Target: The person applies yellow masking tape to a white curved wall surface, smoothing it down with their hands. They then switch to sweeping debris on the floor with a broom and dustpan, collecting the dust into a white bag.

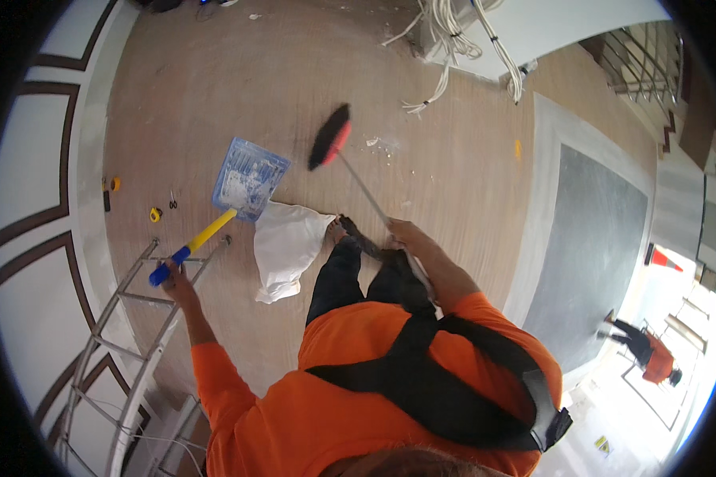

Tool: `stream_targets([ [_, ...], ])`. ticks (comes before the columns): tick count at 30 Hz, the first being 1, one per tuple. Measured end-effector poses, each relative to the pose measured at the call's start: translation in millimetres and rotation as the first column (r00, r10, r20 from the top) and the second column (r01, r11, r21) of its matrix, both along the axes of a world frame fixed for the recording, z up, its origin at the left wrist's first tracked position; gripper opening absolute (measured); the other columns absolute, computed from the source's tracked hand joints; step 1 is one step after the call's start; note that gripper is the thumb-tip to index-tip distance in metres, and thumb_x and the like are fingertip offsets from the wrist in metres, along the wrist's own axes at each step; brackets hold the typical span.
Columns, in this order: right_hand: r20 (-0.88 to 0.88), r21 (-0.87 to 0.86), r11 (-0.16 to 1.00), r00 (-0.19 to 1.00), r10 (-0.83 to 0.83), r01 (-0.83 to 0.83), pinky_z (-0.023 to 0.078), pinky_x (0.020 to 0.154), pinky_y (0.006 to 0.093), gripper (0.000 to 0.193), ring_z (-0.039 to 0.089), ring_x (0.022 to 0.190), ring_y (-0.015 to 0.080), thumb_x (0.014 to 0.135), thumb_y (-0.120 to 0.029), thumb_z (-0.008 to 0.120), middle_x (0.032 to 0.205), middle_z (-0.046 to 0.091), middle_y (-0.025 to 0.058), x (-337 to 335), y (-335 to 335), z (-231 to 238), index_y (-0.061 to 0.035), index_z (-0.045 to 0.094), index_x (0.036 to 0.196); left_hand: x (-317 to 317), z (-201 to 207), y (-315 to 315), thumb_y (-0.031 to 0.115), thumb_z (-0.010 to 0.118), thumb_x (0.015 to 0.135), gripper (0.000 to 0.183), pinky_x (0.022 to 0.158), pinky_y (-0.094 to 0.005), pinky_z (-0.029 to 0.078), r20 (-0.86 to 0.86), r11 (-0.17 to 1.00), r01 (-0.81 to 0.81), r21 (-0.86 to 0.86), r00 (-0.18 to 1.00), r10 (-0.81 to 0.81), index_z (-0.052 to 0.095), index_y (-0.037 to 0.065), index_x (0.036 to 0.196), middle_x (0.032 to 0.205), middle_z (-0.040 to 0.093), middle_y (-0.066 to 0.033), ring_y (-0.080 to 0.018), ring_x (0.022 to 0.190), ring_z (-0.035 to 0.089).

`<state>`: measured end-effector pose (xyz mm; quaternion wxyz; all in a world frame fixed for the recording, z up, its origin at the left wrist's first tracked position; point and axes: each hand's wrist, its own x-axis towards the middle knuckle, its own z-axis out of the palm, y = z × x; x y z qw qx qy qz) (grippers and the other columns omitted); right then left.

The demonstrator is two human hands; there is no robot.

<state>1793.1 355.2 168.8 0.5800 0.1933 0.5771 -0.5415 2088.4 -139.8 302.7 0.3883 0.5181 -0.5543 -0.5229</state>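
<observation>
Across the dusty, wood-grained floor [469, 183] came the long line of the broom [362, 184], its thin grey shaft running from the right hand [410, 237] on a slant, far and to the left, straight to its head! That head sat crosswise to the shaft, its own long axis tipped from near left to far right, red backing on the right, soft black bristles, slightly blurred, facing left. And what did they face? The dustpan [253, 176], left of the broom head, its long axis leaning the other way: handle toward near left, broad tray toward far right. A squarish blue tray it was, smeared with chalky white residue, on a smooth round handle, yellow by the pan and blue at the grip. The left hand [181, 288] had its fingers curled around that blue grip; the right hand was closed around the broom shaft. Whether the tray touched the floor, one could not tell. Just near of it, a limp white cloth [285, 254] spread in soft folds; right of the bristles, irregular white crumbs [382, 149] dotted the boards. Over on the left stood a metal ladder [139, 358] with straight rails, a rounded yellow tape measure [156, 214] on the floor beyond it.
</observation>
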Motion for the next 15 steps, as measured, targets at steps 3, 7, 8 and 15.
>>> stream_targets([
  [3,-0.256,0.231,0.949,0.928,0.272,-0.214,0.042,0.043,0.0337,0.038,0.049,0.048,0.0175,0.095,-0.026,0.050,0.065,0.055,0.0059,18.6,73.9,-30.6,-0.0152,0.053,0.131,-73.2,-44.1,-21.9,0.027,0.066,0.089,0.036,0.070,-0.0272,0.044,0.230,0.985,0.152,-0.083,0.965,-0.130,0.060,-0.004,0.106,0.096,0.064,-0.0095,-0.0150,0.079,0.055],
  [7,-0.111,0.287,0.944,0.973,0.201,-0.162,0.043,0.045,0.0305,0.043,0.053,0.053,0.0154,0.093,-0.024,0.052,0.070,0.059,0.0040,0.6,81.4,115.6,-0.0159,0.049,0.135,-161.8,-93.6,-35.3,0.025,0.066,0.088,0.033,0.074,-0.0288,0.046,0.381,0.922,0.358,-0.147,0.881,-0.281,0.060,-0.004,0.103,0.092,0.065,-0.0099,-0.0161,0.081,0.059],
  [8,-0.121,0.315,0.937,0.973,0.195,-0.149,0.045,0.049,0.0292,0.044,0.054,0.055,0.0131,0.092,-0.025,0.054,0.069,0.059,0.0042,3.0,86.9,140.9,-0.0141,0.049,0.135,-185.1,-101.1,-35.2,0.024,0.066,0.088,0.032,0.075,-0.0292,0.047,0.354,0.914,0.384,-0.129,0.879,-0.319,0.060,-0.004,0.103,0.091,0.066,-0.0099,-0.0165,0.081,0.060],
  [15,-0.319,0.580,0.815,0.914,0.251,-0.021,0.055,0.067,0.0349,0.047,0.065,0.074,0.0198,0.091,-0.016,0.052,0.087,0.067,0.0112,70.5,201.7,165.1,-0.0051,0.045,0.136,-336.4,-114.1,-5.8,0.022,0.067,0.088,0.035,0.080,-0.0305,0.049,0.457,0.772,0.621,-0.137,0.731,-0.506,0.057,-0.003,0.109,0.097,0.065,-0.0116,-0.0186,0.088,0.062],
])
